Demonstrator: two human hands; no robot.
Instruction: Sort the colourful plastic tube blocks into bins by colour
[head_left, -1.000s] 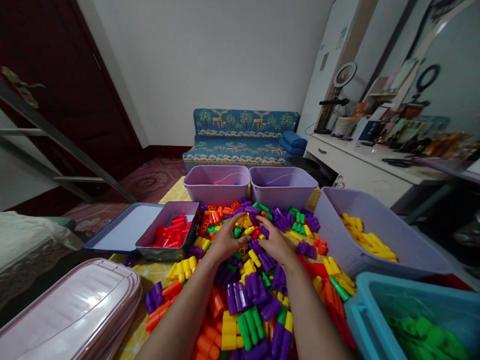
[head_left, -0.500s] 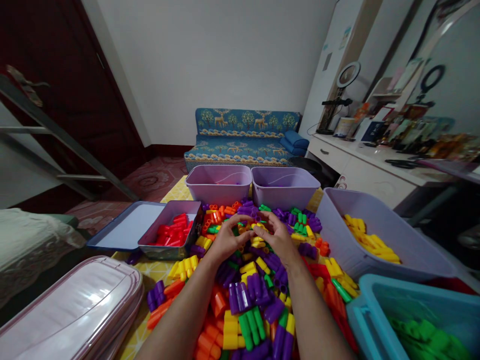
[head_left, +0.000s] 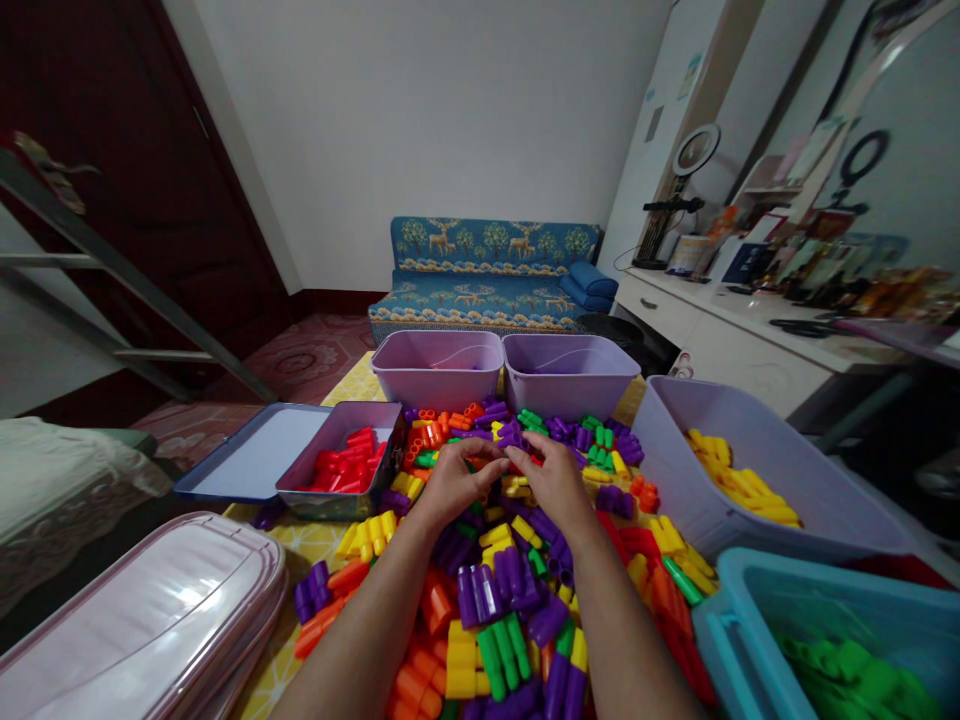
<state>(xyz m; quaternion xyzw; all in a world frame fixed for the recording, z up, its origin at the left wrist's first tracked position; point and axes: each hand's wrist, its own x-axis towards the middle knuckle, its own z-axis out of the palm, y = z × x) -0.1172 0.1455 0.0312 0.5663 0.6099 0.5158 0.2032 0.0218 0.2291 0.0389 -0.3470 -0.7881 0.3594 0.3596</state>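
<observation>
My left hand (head_left: 465, 478) and my right hand (head_left: 551, 475) meet over a heap of coloured plastic building pieces (head_left: 517, 530). Both are closed, thumbs and fingertips nearly touching. Between the fingertips shows a purple building piece (head_left: 511, 434) with a bit of yellow beside it; the fingers partly cover it. Beneath my wrists lie purple, yellow, green, orange and red pieces made of joined tubes. Close by my forearms are a green piece (head_left: 504, 655) and a yellow piece (head_left: 461, 660).
Two lilac bins (head_left: 439, 385) stand at the back. A larger lilac bin (head_left: 675, 480) on the right holds yellow pieces; a blue bin (head_left: 750, 640) holds green ones. Left are an open tin (head_left: 330, 506) with red pieces and stacked pink lids (head_left: 142, 620). A yellow cloth (head_left: 281, 550) covers the table.
My hands have drawn slightly closer together and the fingers have lowered and closed. The purple piece between the fingertips shows more clearly. Containers and heap look the same.
</observation>
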